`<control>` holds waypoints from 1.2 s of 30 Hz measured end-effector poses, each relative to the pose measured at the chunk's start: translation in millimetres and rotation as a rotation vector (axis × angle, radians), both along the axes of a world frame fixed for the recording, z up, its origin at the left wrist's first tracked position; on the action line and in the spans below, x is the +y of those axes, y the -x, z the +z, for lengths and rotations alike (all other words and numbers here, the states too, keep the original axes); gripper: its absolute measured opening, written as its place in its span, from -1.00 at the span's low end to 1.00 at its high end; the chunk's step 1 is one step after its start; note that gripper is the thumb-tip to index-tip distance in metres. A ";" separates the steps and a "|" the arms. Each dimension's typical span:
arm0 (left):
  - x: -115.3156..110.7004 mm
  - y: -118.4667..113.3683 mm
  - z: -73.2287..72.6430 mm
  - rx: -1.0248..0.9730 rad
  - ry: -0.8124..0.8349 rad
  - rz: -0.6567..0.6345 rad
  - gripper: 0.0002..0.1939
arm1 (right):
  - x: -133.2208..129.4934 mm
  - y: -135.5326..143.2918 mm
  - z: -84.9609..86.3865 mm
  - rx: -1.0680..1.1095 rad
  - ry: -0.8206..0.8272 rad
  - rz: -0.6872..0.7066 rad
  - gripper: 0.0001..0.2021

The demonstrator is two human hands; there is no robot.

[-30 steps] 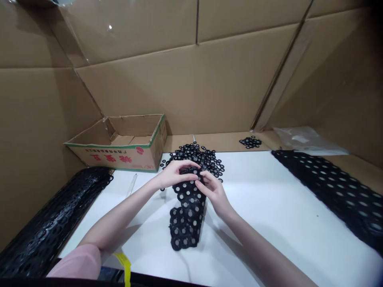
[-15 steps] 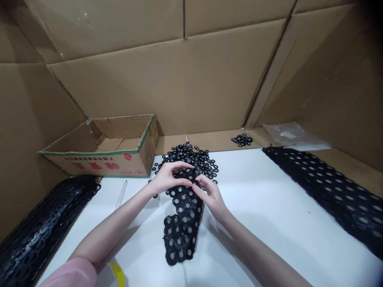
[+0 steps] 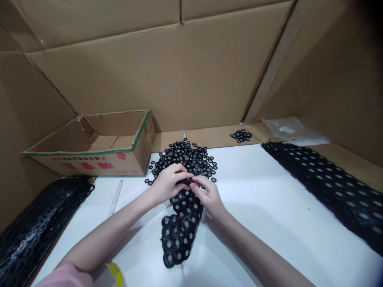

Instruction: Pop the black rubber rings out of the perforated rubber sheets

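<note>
White table: left hand and right hand pinch a joined black strip; loose rings lie unjoined near the far edge.

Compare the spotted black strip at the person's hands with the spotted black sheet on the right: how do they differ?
The strip looks smaller; the sheet is longer and runs out of the picture. The left hand and right hand are at the strip's far end, while neither touches the sheet. Both are black with pale round spots.
</note>
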State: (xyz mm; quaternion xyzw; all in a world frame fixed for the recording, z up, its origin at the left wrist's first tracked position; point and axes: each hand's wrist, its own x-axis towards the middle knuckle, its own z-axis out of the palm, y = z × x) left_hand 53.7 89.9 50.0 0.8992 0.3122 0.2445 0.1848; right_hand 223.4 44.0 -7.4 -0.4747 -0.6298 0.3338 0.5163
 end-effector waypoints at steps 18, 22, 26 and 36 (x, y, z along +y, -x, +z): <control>0.1 0.4 6.1 -0.038 0.177 0.018 -0.61 | -4.6 -1.9 12.9 0.036 -0.077 0.015 -0.85; -3.5 -1.7 5.2 -0.144 0.231 0.031 -0.45 | -6.0 -1.6 8.3 0.059 -0.010 -0.028 -0.89; -10.6 -5.1 -0.4 -0.215 0.286 0.091 -0.38 | -7.0 -3.4 3.6 0.054 0.003 -0.071 -0.91; -9.1 -3.6 -6.8 -0.217 0.189 0.087 -0.70 | -7.8 -4.4 11.6 0.063 -0.023 -0.002 -0.83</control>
